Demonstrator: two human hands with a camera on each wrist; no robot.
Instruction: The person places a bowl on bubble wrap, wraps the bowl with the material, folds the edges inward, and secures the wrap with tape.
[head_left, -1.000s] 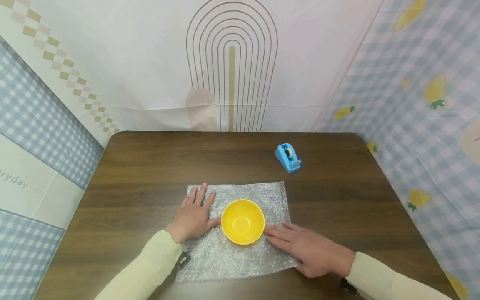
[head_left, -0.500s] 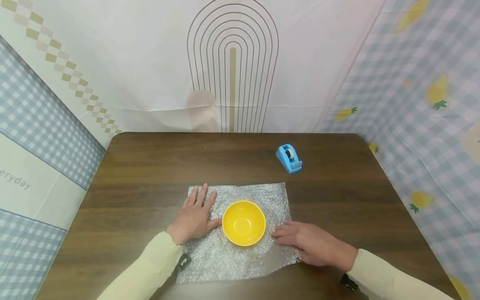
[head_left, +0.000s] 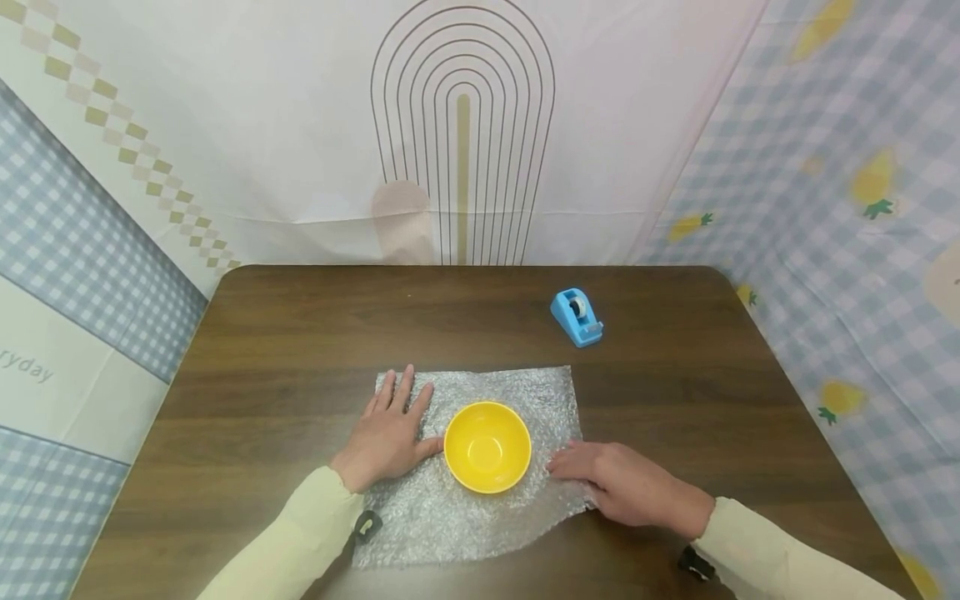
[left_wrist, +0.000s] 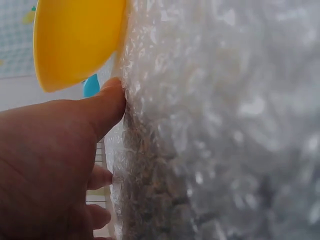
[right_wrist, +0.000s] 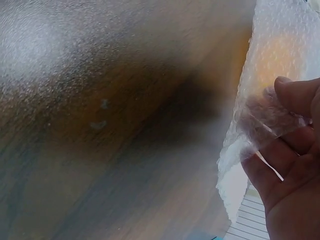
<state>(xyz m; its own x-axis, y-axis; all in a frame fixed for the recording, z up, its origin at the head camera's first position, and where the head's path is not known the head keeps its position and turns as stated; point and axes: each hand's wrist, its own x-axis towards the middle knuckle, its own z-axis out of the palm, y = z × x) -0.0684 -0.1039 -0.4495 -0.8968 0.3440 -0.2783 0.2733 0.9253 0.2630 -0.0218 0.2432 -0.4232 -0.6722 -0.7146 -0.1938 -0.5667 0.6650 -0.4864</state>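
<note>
The left hand (head_left: pixel 384 442) is resting spread-fingered on the bubble wrap (head_left: pixel 435 529), where the yellow bowl (head_left: pixel 487 447) is sitting near the middle; the right hand (head_left: pixel 630 485) is pinching the wrap's right edge. Gentle lifting should be sparing the bowl a tilt.

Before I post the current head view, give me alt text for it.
A yellow bowl sits on a sheet of bubble wrap while a person's spread left hand rests on the sheet's left side and their right hand grips its right edge. Behind, to the right, a blue tape dispenser stands on the dark wooden table.
</note>
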